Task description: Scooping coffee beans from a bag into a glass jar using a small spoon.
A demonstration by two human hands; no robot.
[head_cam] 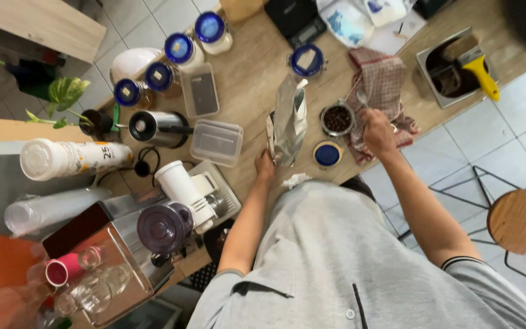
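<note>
Coffee bag, a silver foil pouch, stands upright and open-topped near the front edge of the wooden desk. The left hand has its grip closed on the pouch's lower edge, steadying it. Just beside the pouch, on its right, sits a small glass jar filled with dark coffee beans, and its blue lid lies flat on the desk in front of it. The right hand hovers just right of the jar, its grip pinched around the handle of a metal spoon whose bowl points away from the body. Under that hand lies a crumpled checked cloth. Behind the pouch stands another jar with a blue lid; more such jars line the desk's far left edge. Two clear plastic containers and a steel kettle rest to the left.
</note>
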